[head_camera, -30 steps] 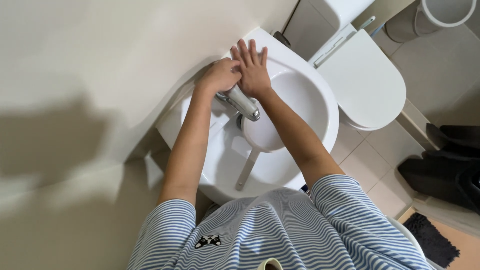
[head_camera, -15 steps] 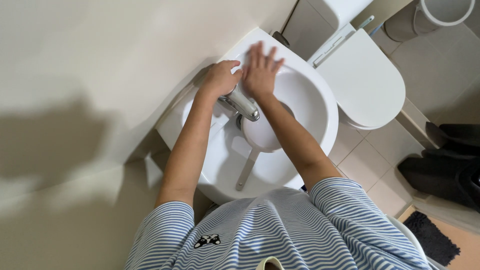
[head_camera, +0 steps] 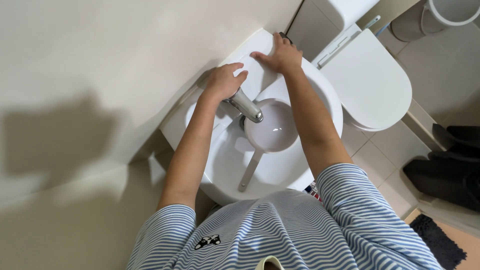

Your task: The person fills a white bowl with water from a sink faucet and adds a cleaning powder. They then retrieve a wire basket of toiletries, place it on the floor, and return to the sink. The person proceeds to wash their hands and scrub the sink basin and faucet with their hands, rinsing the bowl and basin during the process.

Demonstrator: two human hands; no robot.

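I look down on a white wash basin (head_camera: 320, 95) set against a cream wall. My left hand (head_camera: 224, 81) is curled over the top of the chrome faucet (head_camera: 246, 106), which points down into the bowl. My right hand (head_camera: 280, 54) lies flat with fingers spread on the basin's far rim, its fingertips next to a small dark object (head_camera: 285, 35) at the corner. A white long-handled dipper (head_camera: 272, 131) lies in the basin under the spout, handle toward me.
A white toilet (head_camera: 370, 80) with its lid shut stands right of the basin, its cistern (head_camera: 325, 20) behind it. A pale bucket (head_camera: 442, 15) sits at top right. Dark items (head_camera: 450, 165) and a dark mat (head_camera: 440, 240) lie on the tiled floor at right.
My right hand has left the faucet and slid away to the basin's far rim corner. My left hand has stayed on the faucet.
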